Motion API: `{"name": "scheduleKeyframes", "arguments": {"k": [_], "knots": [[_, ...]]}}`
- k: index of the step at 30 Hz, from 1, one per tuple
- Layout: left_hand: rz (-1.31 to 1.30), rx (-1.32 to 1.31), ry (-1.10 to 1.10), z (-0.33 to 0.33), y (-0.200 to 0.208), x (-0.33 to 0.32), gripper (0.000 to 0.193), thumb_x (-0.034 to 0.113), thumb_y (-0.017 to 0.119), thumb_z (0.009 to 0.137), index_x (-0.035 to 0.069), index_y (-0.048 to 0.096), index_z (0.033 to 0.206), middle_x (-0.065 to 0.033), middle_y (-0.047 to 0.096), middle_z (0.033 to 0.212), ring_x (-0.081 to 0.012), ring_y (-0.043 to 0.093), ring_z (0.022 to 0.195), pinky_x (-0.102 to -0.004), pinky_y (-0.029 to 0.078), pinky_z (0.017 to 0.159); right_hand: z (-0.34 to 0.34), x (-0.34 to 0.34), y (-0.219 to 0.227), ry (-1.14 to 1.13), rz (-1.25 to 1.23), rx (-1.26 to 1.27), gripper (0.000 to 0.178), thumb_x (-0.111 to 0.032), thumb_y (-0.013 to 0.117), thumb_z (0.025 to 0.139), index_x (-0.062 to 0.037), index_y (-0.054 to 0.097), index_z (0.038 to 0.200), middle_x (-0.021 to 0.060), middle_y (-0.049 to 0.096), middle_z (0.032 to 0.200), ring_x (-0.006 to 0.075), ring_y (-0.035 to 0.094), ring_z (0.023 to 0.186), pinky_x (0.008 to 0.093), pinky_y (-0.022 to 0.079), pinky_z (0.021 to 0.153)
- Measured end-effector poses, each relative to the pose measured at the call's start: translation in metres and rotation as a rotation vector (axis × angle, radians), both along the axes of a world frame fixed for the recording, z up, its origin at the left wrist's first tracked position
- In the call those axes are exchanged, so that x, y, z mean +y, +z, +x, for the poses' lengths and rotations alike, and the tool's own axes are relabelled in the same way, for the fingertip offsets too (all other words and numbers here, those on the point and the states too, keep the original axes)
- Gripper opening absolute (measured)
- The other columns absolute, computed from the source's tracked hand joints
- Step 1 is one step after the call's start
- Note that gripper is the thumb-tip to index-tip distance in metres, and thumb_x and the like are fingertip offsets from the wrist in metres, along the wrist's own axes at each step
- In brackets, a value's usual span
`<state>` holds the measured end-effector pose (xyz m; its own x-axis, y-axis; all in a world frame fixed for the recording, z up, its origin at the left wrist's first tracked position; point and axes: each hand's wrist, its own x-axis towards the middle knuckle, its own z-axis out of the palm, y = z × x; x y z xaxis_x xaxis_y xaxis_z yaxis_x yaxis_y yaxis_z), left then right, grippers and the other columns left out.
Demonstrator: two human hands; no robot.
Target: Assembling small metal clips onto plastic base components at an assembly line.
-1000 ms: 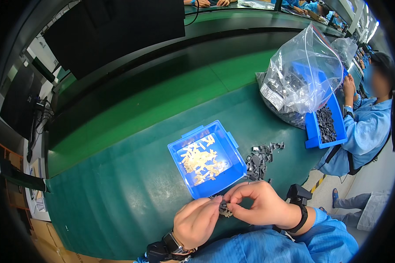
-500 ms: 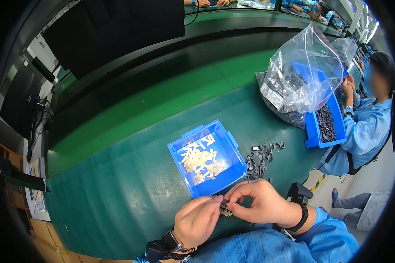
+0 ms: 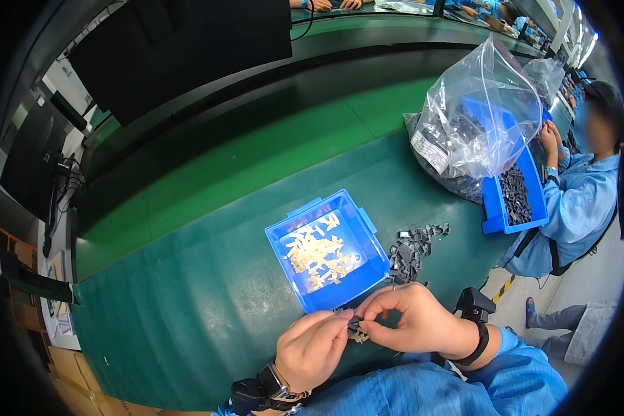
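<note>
Close to the front edge of the green table, my left hand [image 3: 310, 349] and my right hand [image 3: 412, 320] meet at the fingertips. Both pinch one small dark grey plastic part [image 3: 354, 324], mostly hidden by the fingers. Under them lie a few cream-coloured pieces [image 3: 358, 335], partly covered. Just beyond my hands stands a blue plastic bin [image 3: 367, 277] with loose cream-coloured pieces [image 3: 319, 253] spread inside. To the right of the bin, beyond my right hand, is a loose heap of dark grey plastic parts [image 3: 410, 255].
A large clear plastic bag [image 3: 464, 132] filled with dark parts stands at the far right. Beside it, a blue bin [image 3: 492, 225] holds more dark parts. A person in blue [image 3: 579, 201] works there. A black panel [image 3: 187, 55] rises at the back left.
</note>
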<state>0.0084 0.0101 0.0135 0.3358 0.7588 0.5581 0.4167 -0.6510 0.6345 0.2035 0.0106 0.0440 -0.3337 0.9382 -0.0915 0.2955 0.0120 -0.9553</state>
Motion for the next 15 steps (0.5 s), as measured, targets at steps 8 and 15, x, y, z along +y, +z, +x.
{"name": "scheduleKeyframes", "arguments": {"k": [8,15], "knots": [[-0.002,0.002,-0.003,0.0000,-0.0012,-0.0006,0.033,-0.009,0.071,0.069,-0.001,0.065,0.100,-0.0094,0.070,0.089,-0.0244,0.068,0.077,-0.0319,0.055,0.064,0.0008,-0.0011,-0.0010,-0.010,-0.011,-0.003,0.007,-0.008,0.069,0.079,-0.0013,0.068,0.082,0.0068,0.071,0.081,0.0108,0.060,0.058,0.0251,0.047,0.051],[-0.014,0.004,0.002,0.0005,-0.0005,0.0000,0.033,-0.009,0.072,0.068,0.000,0.066,0.100,-0.0098,0.068,0.083,-0.0240,0.067,0.075,-0.0322,0.054,0.062,0.0009,0.0009,0.0005,0.001,-0.010,-0.009,0.008,-0.008,0.070,0.079,-0.0007,0.068,0.082,0.0075,0.071,0.081,0.0112,0.060,0.059,0.0259,0.048,0.053]]}}
